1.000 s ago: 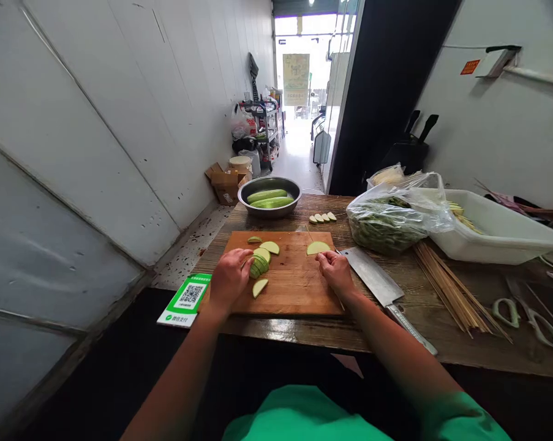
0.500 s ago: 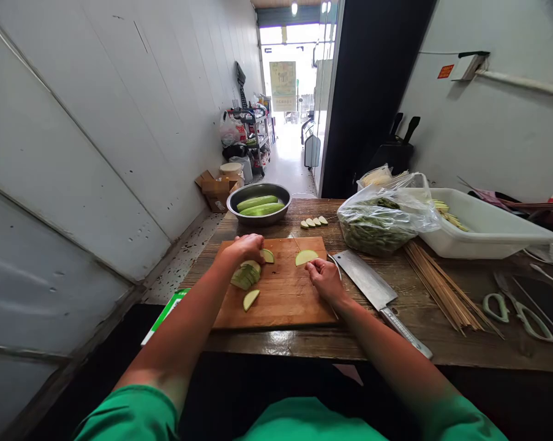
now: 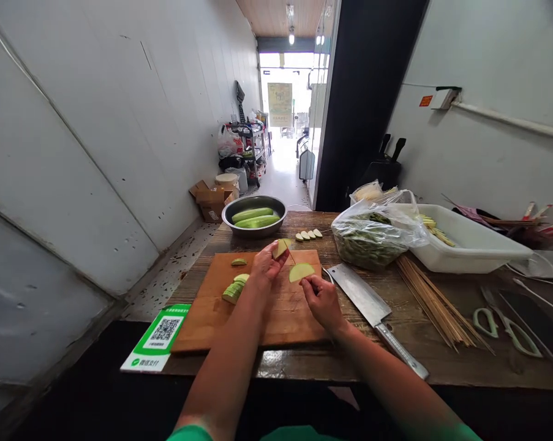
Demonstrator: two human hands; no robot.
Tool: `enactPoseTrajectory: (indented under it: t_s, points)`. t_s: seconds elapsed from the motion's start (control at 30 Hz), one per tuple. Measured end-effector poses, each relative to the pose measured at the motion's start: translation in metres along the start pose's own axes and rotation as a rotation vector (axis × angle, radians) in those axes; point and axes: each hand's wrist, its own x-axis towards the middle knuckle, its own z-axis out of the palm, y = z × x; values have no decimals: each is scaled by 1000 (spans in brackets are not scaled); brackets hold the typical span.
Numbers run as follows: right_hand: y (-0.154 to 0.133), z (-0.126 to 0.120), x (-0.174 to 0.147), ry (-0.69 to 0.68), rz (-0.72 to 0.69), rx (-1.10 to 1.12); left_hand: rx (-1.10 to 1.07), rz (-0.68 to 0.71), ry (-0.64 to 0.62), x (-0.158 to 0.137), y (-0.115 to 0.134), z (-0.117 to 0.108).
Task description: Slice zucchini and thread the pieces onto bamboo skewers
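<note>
Fingers of the left hand grip a pale green slice over the cutting board; the right hand's are pinched on a skewer bearing a threaded slice. Whether the skewer pierces the left one, I cannot tell.

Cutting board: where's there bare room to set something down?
The cutting board is bare between left forearm and right forearm, and between zucchini stack and QR-code card. Crowded: the table rightward, with cleaver, plastic bag, bamboo skewers.

Board open between forearms, cleaver blocking right, part-hidden slices left
</note>
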Motion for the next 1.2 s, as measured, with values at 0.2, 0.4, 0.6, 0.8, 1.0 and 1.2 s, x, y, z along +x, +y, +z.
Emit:
enactPoseTrajectory:
  t_s: [0.2, 0.4, 0.6, 0.8, 1.0, 1.2]
  points:
    - [-9, -7, -3, -125, 47, -27, -81, 57, 74, 11, 6, -12]
    - [-13, -11, -4, -185, 59, -35, -89, 70, 106, 9, 8, -15]
    - [-9, -9, -3, -174, 63, -47, -22, 95, 62, 4, 7, -13]
    - [-12, -9, -3, -182, 84, -43, 10, 121, 61, 1, 9, -13]
    - [-12, -10, -3, -183, 73, -52, 117, 208, 36, -2, 10, -13]
    - [-12, -10, -4, -185, 77, -57, 213, 182, -30, -1, 12, -18]
